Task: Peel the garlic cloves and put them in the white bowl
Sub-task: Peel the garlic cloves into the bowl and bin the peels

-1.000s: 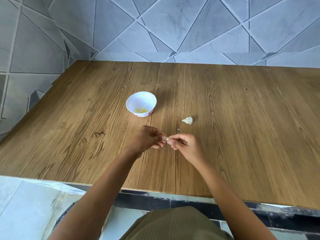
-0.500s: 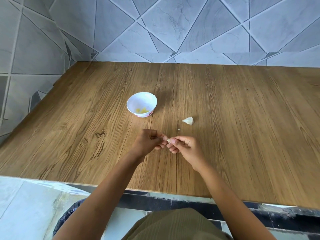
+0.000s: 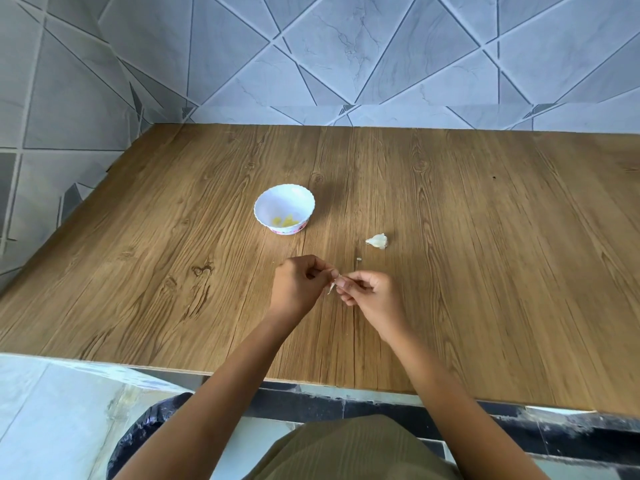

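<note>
Above the wooden table, my left hand and my right hand meet fingertip to fingertip. Both pinch a small garlic clove, with a thin strip of skin hanging from it. Most of the clove is hidden by my fingers. The white bowl, with a few yellowish peeled cloves inside, stands on the table beyond my left hand. An unpeeled garlic piece lies to the right of the bowl, beyond my right hand.
A tiny scrap of skin lies on the table just beyond my hands. The tiled wall borders the table at the back and left. A black-lined bin sits below the table's near edge.
My hands have stayed together over the same spot, lowering slightly. A strip of skin now hangs loose from the clove between my fingertips.
</note>
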Demonstrator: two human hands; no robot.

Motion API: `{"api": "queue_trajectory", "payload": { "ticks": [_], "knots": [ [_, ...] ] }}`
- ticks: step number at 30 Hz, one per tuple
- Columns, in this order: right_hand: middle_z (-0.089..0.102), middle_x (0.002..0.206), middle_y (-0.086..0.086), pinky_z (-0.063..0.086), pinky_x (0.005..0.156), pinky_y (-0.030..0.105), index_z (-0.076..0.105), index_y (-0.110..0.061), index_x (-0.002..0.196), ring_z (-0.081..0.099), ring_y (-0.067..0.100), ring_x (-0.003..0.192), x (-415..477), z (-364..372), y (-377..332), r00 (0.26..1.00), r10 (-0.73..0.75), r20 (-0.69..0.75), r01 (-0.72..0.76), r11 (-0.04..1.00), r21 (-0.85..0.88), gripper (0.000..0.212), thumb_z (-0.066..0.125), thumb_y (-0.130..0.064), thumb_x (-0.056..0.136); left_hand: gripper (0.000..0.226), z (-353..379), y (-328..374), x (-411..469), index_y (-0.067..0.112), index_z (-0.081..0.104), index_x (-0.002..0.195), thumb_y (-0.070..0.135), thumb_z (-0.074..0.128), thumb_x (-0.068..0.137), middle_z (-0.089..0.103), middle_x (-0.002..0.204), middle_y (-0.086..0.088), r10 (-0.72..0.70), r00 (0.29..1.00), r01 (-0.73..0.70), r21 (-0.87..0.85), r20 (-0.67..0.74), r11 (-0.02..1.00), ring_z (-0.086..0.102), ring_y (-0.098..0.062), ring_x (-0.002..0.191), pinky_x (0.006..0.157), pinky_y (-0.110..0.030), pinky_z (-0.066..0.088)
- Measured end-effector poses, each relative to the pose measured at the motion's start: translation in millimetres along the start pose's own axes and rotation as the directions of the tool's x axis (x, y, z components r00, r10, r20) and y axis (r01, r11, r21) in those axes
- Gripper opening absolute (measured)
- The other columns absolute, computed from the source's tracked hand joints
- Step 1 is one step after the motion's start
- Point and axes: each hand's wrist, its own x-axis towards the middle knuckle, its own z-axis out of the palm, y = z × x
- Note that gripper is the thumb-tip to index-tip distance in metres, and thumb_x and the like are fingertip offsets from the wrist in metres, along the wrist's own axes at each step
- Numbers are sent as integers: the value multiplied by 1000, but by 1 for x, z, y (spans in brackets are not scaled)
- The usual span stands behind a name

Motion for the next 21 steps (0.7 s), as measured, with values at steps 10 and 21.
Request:
{"api": "queue_trajectory", "payload": {
  "ticks": [10,21],
  "knots": [
    [70,76,3,53,63,18,68,-14,90,67,6,67,0,-4,-2,999,-22,36,19,996,90,9,62,-7,88,11,-10,-2,4,3,67,88,10,59,90,70,69,-3,-283,896,418,-439,341,795,65,-8,62,57,-16,53],
    [65,65,0,49,58,33,69,-5,73,60,15,59,2,0,6,976,-191,-101,138,911,-388,17,76,-20,78,9,-6,-3,2,-6,66,88,2,66,85,69,70,-12,-227,973,229,-391,51,891,66,-14,61,57,-22,52]
  ]
}}
